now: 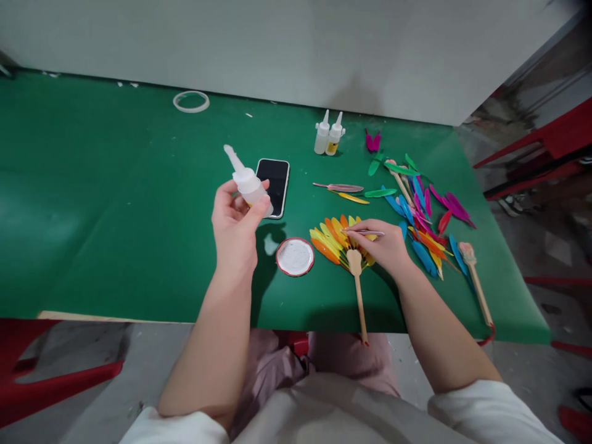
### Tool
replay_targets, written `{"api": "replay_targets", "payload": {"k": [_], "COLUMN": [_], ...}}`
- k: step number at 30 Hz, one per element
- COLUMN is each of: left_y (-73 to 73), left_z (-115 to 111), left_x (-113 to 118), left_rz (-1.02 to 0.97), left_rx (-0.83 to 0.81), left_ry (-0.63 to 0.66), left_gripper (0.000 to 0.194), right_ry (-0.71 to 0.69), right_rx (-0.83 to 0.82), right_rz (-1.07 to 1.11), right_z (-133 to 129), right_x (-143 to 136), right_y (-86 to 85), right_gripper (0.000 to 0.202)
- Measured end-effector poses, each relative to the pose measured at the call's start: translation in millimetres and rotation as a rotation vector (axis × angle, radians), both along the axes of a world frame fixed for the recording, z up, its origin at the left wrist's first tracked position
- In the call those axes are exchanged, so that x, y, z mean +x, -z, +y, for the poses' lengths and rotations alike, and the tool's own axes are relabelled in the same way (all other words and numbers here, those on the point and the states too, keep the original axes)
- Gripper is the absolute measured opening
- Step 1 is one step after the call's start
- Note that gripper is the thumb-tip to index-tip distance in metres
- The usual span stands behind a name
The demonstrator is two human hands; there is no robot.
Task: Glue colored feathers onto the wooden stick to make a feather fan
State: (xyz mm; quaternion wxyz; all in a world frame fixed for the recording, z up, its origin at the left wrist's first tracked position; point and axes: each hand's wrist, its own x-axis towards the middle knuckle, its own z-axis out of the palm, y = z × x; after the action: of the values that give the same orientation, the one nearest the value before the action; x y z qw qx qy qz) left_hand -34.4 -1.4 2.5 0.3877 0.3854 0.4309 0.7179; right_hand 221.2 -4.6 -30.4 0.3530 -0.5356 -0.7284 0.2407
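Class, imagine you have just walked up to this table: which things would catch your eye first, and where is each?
First, the fan of yellow and orange feathers near the front edge of the green table, where the right grip holds a slim tool. Next, the bright loose feathers scattered right of it. Then the white bottle, raised in the left grip, left of the fan.
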Motion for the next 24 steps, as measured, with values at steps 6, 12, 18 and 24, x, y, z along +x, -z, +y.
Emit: {"api": "replay_targets", "payload": {"k": [6,12,18,24], "left_y": [-1.2,-3.8,-3.4,2.1], "left_z": [-0.9,-2.7,-2.4,0.1], "left_x": [0.7,2.0,1.5,-1.5], "left_rz": [-0.044,-0.089,-0.073,0.038], "left_rx": [0.010,0.015,0.014,0.006], "left_ry": [0.037,0.072,0.077,0.054], "left_gripper": [0.041,0.038,0.039,0.041], "right_ry": [-0.002,0.008,0.026,0.055], "right_rx": [-0.021,-0.042,-0.060,-0.055], "right_rz": [0.012,0.020,0.043,0.032], "right_z": [-0.4,-0.7,-1.2,-0.8], "right_x": [-0.1,-0.2,-0.6,-0.1], "right_y": [-2.2,-3.2,-4.8,-4.6], "right_gripper": [0.009,0.009,0.009,0.012]}}
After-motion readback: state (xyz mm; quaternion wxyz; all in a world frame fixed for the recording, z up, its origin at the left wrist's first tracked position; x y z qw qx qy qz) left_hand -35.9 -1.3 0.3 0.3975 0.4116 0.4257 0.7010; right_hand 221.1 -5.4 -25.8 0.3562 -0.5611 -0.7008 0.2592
